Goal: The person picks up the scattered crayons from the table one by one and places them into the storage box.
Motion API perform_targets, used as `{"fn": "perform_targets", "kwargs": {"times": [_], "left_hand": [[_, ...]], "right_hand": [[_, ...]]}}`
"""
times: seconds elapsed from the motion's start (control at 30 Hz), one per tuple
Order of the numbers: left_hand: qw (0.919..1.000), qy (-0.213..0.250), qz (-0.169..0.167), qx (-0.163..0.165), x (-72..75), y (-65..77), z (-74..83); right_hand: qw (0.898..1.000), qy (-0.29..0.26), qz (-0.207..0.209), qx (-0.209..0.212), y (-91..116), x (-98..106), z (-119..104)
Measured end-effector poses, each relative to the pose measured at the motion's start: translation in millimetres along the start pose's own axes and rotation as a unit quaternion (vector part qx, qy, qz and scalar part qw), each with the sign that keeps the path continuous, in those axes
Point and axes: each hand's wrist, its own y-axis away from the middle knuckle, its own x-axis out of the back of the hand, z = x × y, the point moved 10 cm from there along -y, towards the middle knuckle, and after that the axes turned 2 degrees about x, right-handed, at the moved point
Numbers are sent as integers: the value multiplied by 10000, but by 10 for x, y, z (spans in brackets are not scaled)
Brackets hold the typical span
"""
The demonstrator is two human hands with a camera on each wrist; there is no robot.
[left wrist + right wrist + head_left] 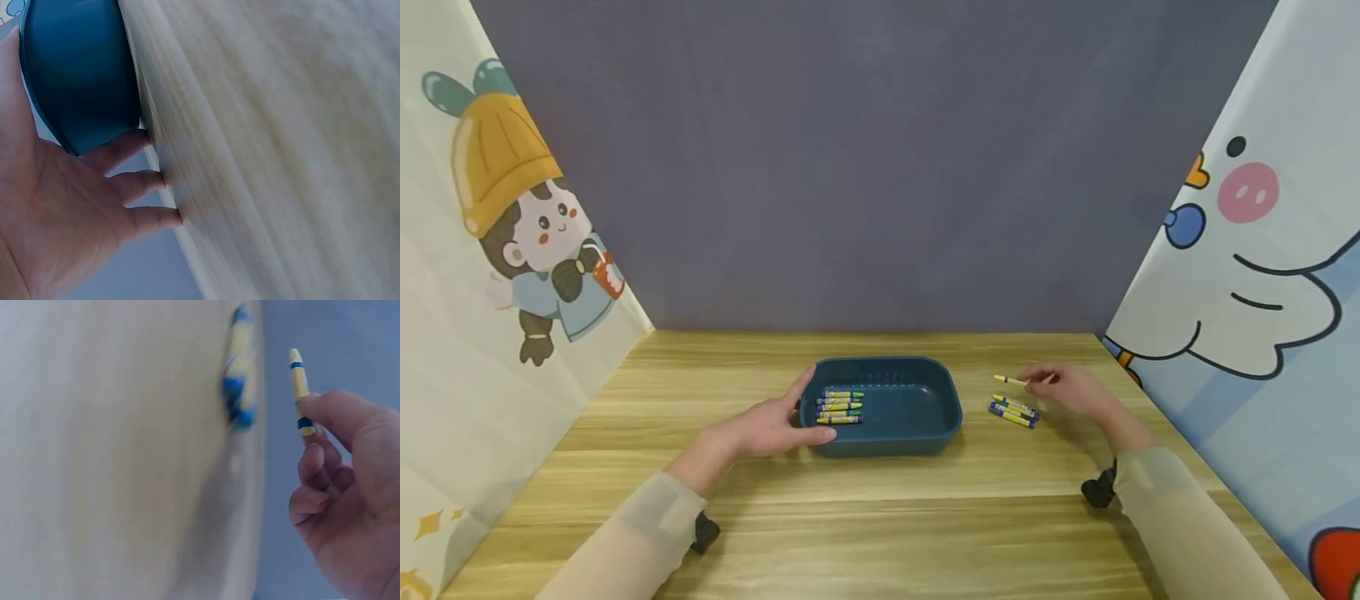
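A dark teal plastic box [917,446] stands on the table, with several crayons [840,407] lying side by side in its left part. My left hand [767,425] rests against the box's left end, thumb along the near rim and index finger toward the far corner. In the left wrist view its other fingers are spread, fairly straight, with tips at the tabletop. Between thumb and fingers, my right hand [1067,389] pinches a pale yellow crayon [300,390] with blue bands, tip pointing away from the palm. Just below that hand, a few yellow-and-blue crayons [1013,411] lie close together.
The wood-grain table [880,533] runs back to a grey-blue backdrop [880,167]. Printed cartoon panels flank it: a child in a yellow hat [505,158] at left and a white character with a pink snout [1247,193] at right.
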Motion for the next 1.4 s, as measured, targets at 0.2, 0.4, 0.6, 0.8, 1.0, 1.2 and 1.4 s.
{"fn": "perform_targets", "kwargs": {"times": [0.2,0.4,0.6,0.8,1.0,1.2,1.4], "left_hand": [[10000,-55,30,-73,24,0,35],[9999,-127,12,-81,24,-7,45],[9999,-82,61,-82,30,-23,28],[10000,30,21,-89,21,-25,25],[9999,81,-69,-129,2,-16,45],[9998,115,-107,-96,-2,-10,35],[9997,185,-112,-61,11,4,27]], "right_hand": [[9985,-376,92,378,-230,-10,-649],[9916,-893,-64,936,-478,-293,-1360],[9815,-1239,-701,1282,-722,-846,-1918],[9694,-1380,-1362,1508,-865,-1299,-2255],[9607,-1391,-1722,1676,-902,-1553,-2334],[9555,-1280,-2056,1682,-891,-1714,-2291],[9457,-1045,-2491,1806,-851,-1837,-2353]]}}
